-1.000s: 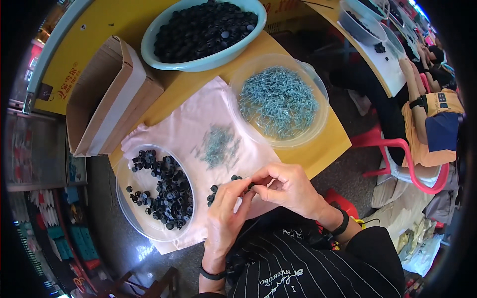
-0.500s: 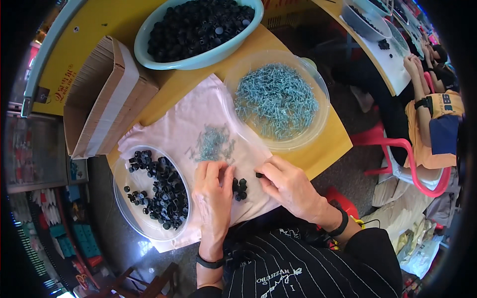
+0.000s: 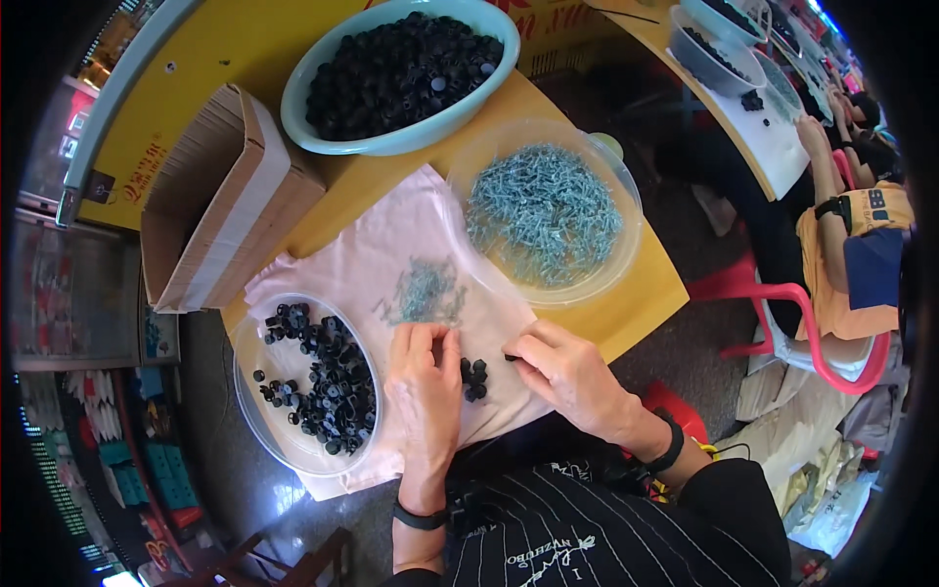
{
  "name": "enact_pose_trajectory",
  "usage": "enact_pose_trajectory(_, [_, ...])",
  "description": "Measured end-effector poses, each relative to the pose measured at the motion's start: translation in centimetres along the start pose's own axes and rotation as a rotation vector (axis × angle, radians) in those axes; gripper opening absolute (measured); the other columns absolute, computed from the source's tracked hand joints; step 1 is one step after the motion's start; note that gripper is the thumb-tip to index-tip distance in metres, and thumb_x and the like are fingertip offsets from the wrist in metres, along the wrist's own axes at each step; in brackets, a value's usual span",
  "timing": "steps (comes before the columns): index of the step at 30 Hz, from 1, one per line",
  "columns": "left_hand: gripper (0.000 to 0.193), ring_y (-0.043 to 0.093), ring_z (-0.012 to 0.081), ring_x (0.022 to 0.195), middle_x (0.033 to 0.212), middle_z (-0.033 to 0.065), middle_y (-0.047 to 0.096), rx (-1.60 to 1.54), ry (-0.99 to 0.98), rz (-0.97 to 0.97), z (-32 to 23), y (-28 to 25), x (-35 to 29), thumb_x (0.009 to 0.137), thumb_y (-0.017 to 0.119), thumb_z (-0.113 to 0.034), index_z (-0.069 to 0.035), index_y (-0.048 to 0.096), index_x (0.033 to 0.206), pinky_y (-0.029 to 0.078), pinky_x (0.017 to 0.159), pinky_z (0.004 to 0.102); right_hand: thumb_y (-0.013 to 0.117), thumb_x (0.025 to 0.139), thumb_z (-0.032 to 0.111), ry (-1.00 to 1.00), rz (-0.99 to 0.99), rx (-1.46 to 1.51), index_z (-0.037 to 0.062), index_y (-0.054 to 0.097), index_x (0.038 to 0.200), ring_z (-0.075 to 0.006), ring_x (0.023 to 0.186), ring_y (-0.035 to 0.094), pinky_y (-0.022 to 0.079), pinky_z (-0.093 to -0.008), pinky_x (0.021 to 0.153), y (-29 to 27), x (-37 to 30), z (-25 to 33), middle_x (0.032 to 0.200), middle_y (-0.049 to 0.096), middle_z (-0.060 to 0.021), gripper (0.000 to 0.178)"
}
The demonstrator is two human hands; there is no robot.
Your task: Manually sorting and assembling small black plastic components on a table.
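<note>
My left hand (image 3: 427, 386) is closed, fingertips together at the near edge of a small pile of screws (image 3: 427, 292) on a pink cloth (image 3: 337, 249). What its fingers hold, if anything, is hidden. My right hand (image 3: 575, 380) pinches a small black plastic cap (image 3: 511, 357) between thumb and fingers, just above the cloth. Between both hands lies a little cluster of black caps (image 3: 474, 380). Left of my left hand, a clear shallow tub (image 3: 256, 416) contains many loose black pieces. Beyond my right hand stands a translucent round tub (image 3: 631, 230) of silvery screws.
A pale green basin (image 3: 367, 147) heaped with black parts sits at the table's far side. An open cardboard box (image 3: 230, 215) leans at far left. At right are a pink-red chair (image 3: 797, 293), another person (image 3: 846, 235) and a second table (image 3: 704, 108) with tubs.
My view has tilted slightly, so the far basin and box appear lower. My left fingers have drawn together a little; my right hand still pinches the black cap in nearly the same place.
</note>
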State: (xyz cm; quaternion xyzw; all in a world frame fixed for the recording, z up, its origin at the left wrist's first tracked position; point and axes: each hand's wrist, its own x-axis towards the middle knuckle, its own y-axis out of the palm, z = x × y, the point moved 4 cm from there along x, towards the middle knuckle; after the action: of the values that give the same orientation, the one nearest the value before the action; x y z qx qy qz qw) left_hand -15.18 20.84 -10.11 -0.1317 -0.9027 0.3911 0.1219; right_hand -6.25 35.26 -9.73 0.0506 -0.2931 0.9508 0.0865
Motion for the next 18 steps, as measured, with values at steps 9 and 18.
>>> enact_pose_trajectory(9, [0.011, 0.057, 0.017, 0.06, 0.08, 0.0092, 0.059, 0.014, 0.056, -0.086, -0.5, -0.2, 0.3, 0.083, 0.07, -0.007, 0.001, 0.064, 0.084, 0.045, 0.057, 0.0289, 0.065, 0.085, 0.0, 0.139, -0.026, 0.352, 0.0002, 0.063, 0.102, -0.0144, 0.073, 0.063, 0.051, -0.0258, 0.065, -0.5, -0.6, -0.3, 0.085, 0.059, -0.0079, 0.017])
enact_pose_trajectory(18, [0.005, 0.059, 0.0197, 0.066, 0.083, 0.0099, 0.058, -0.175, -0.082, -0.003, 0.3, -0.1, 0.4, 0.086, 0.065, -0.004, 0.0, 0.063, 0.089, 0.047, 0.061, 0.0303, 0.066, 0.089, 0.006, 0.463, 0.017, 1.005, -0.0019, 0.064, 0.109, -0.0076, 0.073, 0.061, 0.05, -0.0204, 0.062, -0.6, -1.2, -1.3, 0.09, 0.064, -0.0031, 0.022])
